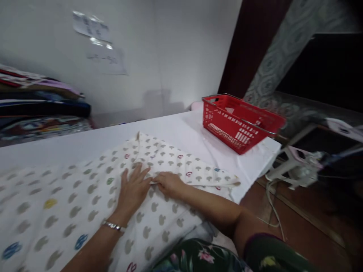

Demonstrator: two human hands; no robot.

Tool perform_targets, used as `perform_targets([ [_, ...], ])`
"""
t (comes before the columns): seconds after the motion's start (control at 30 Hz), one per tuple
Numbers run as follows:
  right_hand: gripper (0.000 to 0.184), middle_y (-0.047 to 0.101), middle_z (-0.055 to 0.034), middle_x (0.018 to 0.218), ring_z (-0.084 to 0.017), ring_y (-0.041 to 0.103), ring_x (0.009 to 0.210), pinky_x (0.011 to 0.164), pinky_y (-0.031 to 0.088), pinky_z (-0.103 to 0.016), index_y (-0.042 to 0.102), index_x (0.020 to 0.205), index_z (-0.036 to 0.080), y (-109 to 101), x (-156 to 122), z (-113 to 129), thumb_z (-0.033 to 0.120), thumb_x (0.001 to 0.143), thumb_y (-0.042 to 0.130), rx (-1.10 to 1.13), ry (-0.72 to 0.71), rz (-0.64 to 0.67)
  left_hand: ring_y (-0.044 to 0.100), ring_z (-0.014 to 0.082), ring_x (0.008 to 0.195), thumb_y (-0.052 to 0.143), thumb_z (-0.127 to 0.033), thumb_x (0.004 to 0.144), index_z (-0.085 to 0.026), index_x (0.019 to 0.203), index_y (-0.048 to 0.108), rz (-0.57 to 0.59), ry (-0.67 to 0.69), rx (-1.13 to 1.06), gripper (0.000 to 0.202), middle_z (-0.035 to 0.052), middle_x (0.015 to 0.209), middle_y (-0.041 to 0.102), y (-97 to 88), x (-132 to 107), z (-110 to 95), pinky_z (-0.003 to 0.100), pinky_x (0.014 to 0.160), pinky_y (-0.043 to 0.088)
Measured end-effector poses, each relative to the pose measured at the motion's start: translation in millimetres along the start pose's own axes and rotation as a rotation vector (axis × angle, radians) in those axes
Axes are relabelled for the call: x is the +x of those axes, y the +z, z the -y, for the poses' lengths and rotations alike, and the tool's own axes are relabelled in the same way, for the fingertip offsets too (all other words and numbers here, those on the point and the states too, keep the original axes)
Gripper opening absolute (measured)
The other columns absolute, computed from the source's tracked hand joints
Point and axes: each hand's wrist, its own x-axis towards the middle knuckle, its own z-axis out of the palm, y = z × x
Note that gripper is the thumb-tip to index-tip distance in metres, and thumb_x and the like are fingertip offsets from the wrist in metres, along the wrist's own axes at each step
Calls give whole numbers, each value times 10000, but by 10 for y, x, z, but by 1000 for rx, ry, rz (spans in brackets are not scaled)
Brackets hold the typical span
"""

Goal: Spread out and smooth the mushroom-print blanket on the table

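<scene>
Pressing the left hand [133,190], flat and wide, gripping nothing, on the grey-printed cloth [93,204] spread across the white table [184,130]; wearing a bracelet [113,226] on that side. Pinching a folded flap [195,162] of the cloth by its edge in the right hand [170,184], curled narrow, just beside the left. Facing a red basket [221,121] on the table at far right, 2 papers [107,60] on the wall [184,56] and a stack of fabrics [42,104] at far left
</scene>
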Motion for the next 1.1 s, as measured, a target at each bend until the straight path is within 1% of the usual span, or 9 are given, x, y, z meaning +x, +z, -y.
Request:
perform_targets([
  [0.2,218,609,-52,1004,-200,514,901,756,380,-304,560,1069,200,-79,-404,-236,193,871,469,-195,6,-32,303,280,1340,556,-284,719,-306,719,670,-84,103,103,115,-18,1162,642,-24,66,31,522,1126,-38],
  [0.3,208,614,-61,1028,-200,514,947,829,372,-330,574,1046,186,-242,-865,-456,165,856,492,-184,56,-75,283,237,1355,390,-349,836,-326,781,665,-66,147,316,281,-78,1198,617,-80,48,-20,526,1127,13],
  [0.47,382,578,-117,1144,-234,497,1073,921,380,-408,557,1144,182,-647,-1818,-847,91,778,499,-135,168,-290,297,292,1340,286,-315,883,-212,832,712,-20,270,586,442,88,1217,604,-103,64,-13,562,1101,45],
  [0.57,473,565,-137,1159,-245,501,1095,913,426,-421,567,1162,178,-804,-2315,-1034,27,731,444,-149,312,-455,314,291,1327,277,-311,883,-230,831,720,-26,282,644,453,74,1216,604,-91,81,-1,573,1089,71],
  [0.63,501,555,-145,1177,-251,506,1108,921,438,-433,577,1171,175,-855,-2539,-1117,18,716,435,-146,409,-445,330,291,1314,278,-317,881,-239,825,722,-26,281,673,455,68,1204,611,-85,91,1,575,1083,87],
  [0.77,658,483,-111,1310,-232,486,1177,961,434,-426,486,1298,228,-895,-2713,-1181,14,677,440,18,398,-266,332,283,1310,256,-318,887,-259,827,723,-19,273,721,474,53,1202,611,-86,114,-1,571,1074,112],
  [0.87,686,477,-120,1322,-241,460,1201,970,424,-442,461,1318,224,-904,-2693,-1184,9,667,459,-9,332,-238,315,273,1320,245,-322,892,-275,835,719,-4,256,761,480,34,1212,605,-96,130,-11,565,1076,114],
  [1.0,474,540,-145,1239,-265,477,1153,938,434,-460,569,1183,191,-903,-2610,-1199,51,734,508,-160,239,-244,291,261,1333,249,-321,893,-283,841,719,17,239,798,474,18,1229,593,-116,151,-26,554,1081,115],
  [1.1,267,629,-117,1055,-226,557,1007,859,480,-396,628,1045,197,-944,-2549,-1242,137,839,469,-80,235,-322,276,259,1337,267,-317,889,-286,853,718,37,226,812,453,13,1249,582,-150,220,-27,556,1080,111],
])
